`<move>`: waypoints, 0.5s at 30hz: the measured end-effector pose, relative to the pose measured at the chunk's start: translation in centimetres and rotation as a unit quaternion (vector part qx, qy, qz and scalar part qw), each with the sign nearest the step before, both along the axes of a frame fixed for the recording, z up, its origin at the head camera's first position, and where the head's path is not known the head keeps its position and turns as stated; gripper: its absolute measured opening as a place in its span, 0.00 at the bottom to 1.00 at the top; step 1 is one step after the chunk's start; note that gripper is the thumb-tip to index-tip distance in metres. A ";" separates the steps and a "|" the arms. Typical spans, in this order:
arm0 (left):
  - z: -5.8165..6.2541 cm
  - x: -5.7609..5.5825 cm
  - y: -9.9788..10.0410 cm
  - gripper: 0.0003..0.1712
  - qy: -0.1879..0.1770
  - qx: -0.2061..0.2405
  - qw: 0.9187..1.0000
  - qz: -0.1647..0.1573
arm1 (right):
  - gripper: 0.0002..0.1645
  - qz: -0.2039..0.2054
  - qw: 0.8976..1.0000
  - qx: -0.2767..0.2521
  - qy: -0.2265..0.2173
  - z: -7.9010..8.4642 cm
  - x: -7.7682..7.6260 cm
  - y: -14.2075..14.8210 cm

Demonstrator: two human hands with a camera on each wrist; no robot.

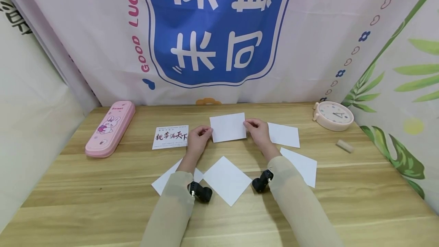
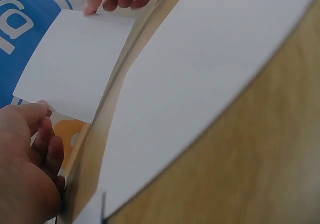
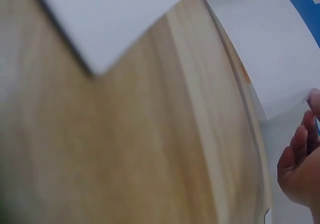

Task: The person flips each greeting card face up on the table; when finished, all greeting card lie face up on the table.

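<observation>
Two hands on one white card (image 1: pixel 228 127), and it's up off the wooden table (image 1: pixel 68 201), near the far edge, between the printed card (image 1: pixel 170 137) and another blank card (image 1: pixel 284 135)! Left hand (image 1: pixel 198 141) has its left edge in a thumb-and-finger pinch, right hand (image 1: pixel 259 132) matches it on the right, the other fingers loosely curled in the wrist views. Looks light, next to no weight there; thin, springy stock, I'd judge, with a slight bow showing from the left wrist. Smooth face, so perhaps a touch slippery. Opposite edges look the right hold: squeeze them inward and it could buckle, pinch hard and a corner might crease.
</observation>
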State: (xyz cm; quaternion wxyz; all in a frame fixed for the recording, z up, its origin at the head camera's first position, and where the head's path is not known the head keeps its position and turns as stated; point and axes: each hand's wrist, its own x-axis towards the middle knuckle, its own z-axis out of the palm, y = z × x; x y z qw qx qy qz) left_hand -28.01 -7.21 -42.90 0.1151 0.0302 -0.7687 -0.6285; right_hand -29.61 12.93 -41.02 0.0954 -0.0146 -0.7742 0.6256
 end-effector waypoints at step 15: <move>0.3 0.4 -0.4 0.11 0.009 0.199 0.976 -0.084 | 0.18 0.048 0.993 -0.109 -0.023 -1.2 -0.3 0.4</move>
